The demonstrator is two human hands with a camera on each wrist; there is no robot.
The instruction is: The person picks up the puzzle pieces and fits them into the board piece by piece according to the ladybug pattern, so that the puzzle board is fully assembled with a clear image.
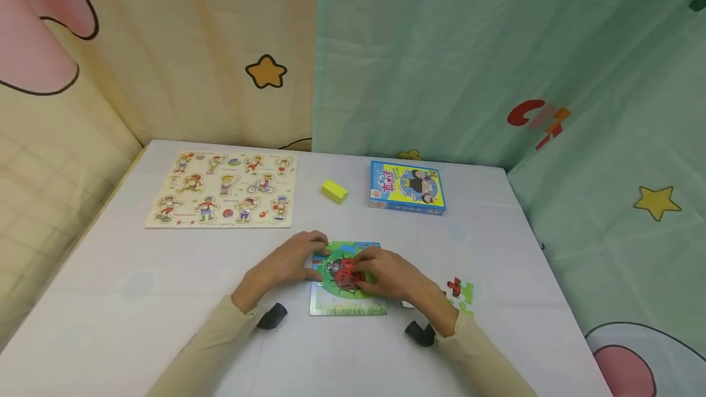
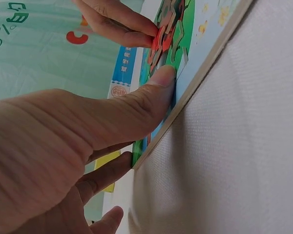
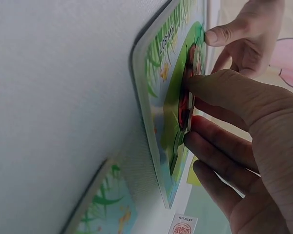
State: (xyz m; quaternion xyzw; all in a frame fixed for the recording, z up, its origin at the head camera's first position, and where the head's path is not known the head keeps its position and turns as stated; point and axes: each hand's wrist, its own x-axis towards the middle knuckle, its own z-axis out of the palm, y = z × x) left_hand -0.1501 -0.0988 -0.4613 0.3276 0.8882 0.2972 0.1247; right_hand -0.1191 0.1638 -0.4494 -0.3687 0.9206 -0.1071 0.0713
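Note:
A square puzzle board with a red ladybug picture lies in front of the person, grass printed along its near edge. My left hand rests at its left side, the thumb on the top face and another finger touching the corner. From the right, my right hand pinches a red ladybug puzzle piece between thumb and fingers, low over the middle of the board. Part of the ladybug is hidden by these fingers. Green pieces stand slightly proud of the board's surface.
Right of the right wrist lie loose red and green pieces, partly covered by the forearm. A second grass-printed board or card shows nearby. Farther back are a picture board of children, a yellow block and a blue box.

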